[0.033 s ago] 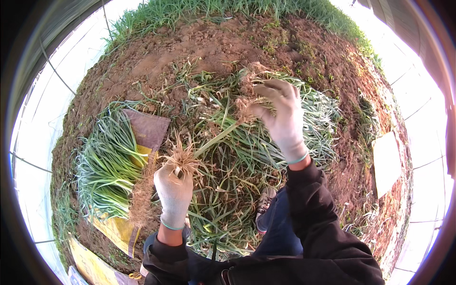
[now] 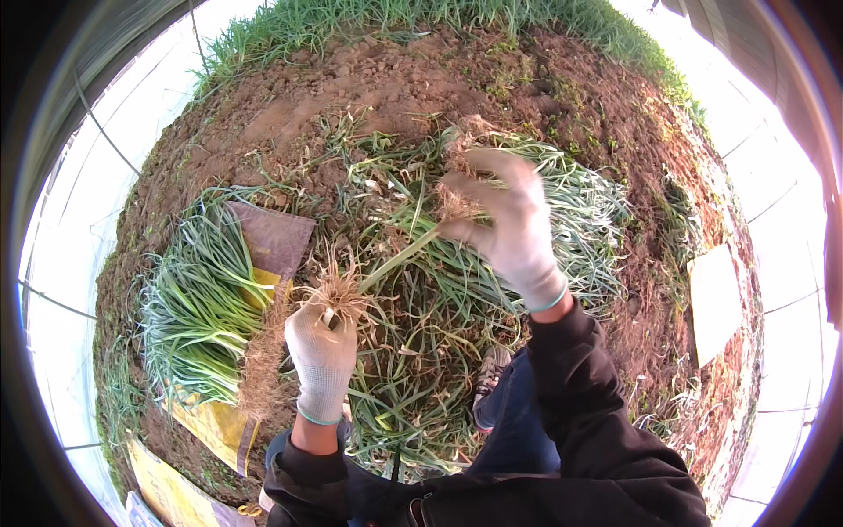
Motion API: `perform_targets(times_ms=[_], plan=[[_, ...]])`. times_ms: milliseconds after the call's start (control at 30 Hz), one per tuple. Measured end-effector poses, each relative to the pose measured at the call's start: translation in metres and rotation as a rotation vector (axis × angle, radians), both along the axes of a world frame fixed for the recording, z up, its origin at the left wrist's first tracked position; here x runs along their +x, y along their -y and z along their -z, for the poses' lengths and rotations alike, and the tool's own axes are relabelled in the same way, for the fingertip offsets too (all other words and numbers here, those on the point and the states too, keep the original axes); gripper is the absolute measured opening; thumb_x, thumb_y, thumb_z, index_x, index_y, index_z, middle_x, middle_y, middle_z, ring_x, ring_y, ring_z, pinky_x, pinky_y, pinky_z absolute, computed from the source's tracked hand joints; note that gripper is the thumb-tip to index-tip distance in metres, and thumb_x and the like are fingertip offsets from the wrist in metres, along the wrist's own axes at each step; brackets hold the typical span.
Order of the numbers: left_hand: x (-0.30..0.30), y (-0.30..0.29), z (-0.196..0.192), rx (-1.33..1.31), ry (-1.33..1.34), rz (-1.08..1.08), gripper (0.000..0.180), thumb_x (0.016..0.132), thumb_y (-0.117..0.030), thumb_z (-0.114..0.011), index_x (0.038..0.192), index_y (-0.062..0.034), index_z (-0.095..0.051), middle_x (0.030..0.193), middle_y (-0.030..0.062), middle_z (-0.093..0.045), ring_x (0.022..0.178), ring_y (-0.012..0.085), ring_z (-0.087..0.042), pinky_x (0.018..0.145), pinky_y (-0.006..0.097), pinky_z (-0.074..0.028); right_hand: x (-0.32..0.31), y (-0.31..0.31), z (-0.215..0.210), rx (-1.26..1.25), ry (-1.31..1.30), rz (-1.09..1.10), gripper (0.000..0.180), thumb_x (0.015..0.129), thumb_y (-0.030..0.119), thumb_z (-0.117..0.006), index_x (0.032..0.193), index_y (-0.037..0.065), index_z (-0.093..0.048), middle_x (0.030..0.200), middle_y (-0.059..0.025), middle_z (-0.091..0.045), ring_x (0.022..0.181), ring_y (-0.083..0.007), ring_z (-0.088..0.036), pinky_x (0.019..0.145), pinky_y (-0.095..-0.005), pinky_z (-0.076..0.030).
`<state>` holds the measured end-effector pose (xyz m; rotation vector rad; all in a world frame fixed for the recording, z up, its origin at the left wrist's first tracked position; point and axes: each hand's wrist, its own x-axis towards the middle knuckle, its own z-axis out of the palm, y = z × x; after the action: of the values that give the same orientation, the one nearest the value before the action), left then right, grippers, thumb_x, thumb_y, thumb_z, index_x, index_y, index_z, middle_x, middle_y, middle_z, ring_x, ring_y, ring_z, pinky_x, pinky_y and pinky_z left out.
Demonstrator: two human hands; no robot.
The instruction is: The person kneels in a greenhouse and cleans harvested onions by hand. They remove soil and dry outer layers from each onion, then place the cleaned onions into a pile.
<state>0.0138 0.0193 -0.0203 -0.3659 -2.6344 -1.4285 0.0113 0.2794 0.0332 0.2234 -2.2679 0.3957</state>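
Nothing has shifted since the earlier frame: both hands and every bundle hold the same places.

Left hand [image 2: 323, 353]: white knit glove, closed in a fist around a green-onion stalk [image 2: 395, 259] just above its root tuft [image 2: 338, 294]. The tuft fans out pale and stringy above the knuckles, while the stalk runs up and to the right toward the other hand.

Right hand [image 2: 514, 224]: white knit glove with a teal cuff, slightly blurred, fingers curled around the far end of the same stalk, where dry brown husk [image 2: 457, 204] clings.

Loose onion heap [image 2: 562, 220]: long green leaves spread on the soil beneath and beyond the right hand.

Sorted bundle [image 2: 198, 307]: laid on the person's left, roots all turned to the right in one line, leaves pointing left, resting on a yellow and purple sack [image 2: 272, 237].

Trimmings [image 2: 413, 386]: withered leaves scattered between the two forearms.

Shoe [image 2: 492, 369]: one, visible just below the right wrist, beside a blue trouser leg.

Ground: bare brown earth [image 2: 351, 88], with a grass strip [image 2: 395, 18] along the far edge.

White flat panel [image 2: 716, 303]: lying on the soil at the right.
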Motion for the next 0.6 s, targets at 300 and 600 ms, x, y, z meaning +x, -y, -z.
perform_targets(times_ms=[300, 600], plan=[[0.002, -0.007, -0.017, 0.076, -0.084, 0.08, 0.021, 0.074, 0.007, -0.061, 0.093, 0.003, -0.069, 0.082, 0.0123, -0.07, 0.07, 0.0177, -0.064, 0.067, 0.027, -0.049, 0.004, 0.038, 0.021, -0.248, 0.311, -0.439, 0.006, 0.081, 0.015, -0.072, 0.083, 0.009, -0.072, 0.084, -0.004, -0.066, 0.077, -0.0252, -0.065, 0.066, -0.0358, -0.053], [-0.001, -0.01, -0.008, 0.115, 0.004, 0.064, 0.021, 0.076, 0.004, -0.071, 0.096, 0.0, -0.073, 0.085, 0.0063, -0.072, 0.076, 0.0116, -0.065, 0.07, 0.026, -0.052, 0.011, 0.051, 0.017, -0.191, 0.258, -0.287, 0.004, 0.081, 0.011, -0.069, 0.081, 0.007, -0.068, 0.079, -0.0057, -0.06, 0.074, -0.0289, -0.062, 0.066, -0.0385, -0.051]])
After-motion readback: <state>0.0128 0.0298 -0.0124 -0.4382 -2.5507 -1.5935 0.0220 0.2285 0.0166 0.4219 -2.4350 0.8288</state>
